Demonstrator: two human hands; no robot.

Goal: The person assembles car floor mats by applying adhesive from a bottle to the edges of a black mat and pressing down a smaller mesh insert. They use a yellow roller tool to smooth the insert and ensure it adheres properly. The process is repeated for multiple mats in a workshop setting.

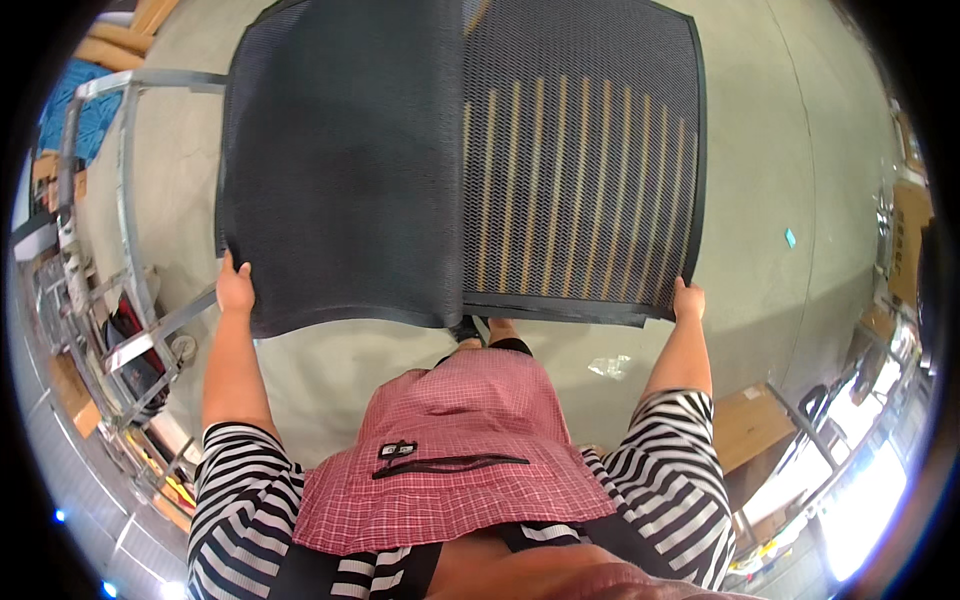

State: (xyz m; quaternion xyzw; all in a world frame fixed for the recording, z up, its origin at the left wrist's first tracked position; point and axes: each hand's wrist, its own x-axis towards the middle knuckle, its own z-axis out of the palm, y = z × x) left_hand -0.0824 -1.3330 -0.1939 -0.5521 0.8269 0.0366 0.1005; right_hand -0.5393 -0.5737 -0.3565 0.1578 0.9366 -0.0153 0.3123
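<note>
A wide dark sheet is stretched out in front of me, edged with black trim. Its left half is a dense black mesh panel [340, 170]; the right half is an open-weave mesh [600, 45] through which several pale slat-like bars [538, 180] show. At the near left edge my left hand [236, 286] is closed on the border, fingers partly hidden beneath. Gripping the near right corner is my right hand [688, 300], its thumb on top. The near edge sags slightly on the left. Whether anything supports the sheet from below, I cannot tell.
On the left, a grey metal frame [128, 190] reaches up to the sheet's side, with a blue patterned item [85, 110] beyond. A cardboard box [740, 425] stands at lower right. Clear plastic [610, 367] and a blue scrap [790, 238] lie on the floor.
</note>
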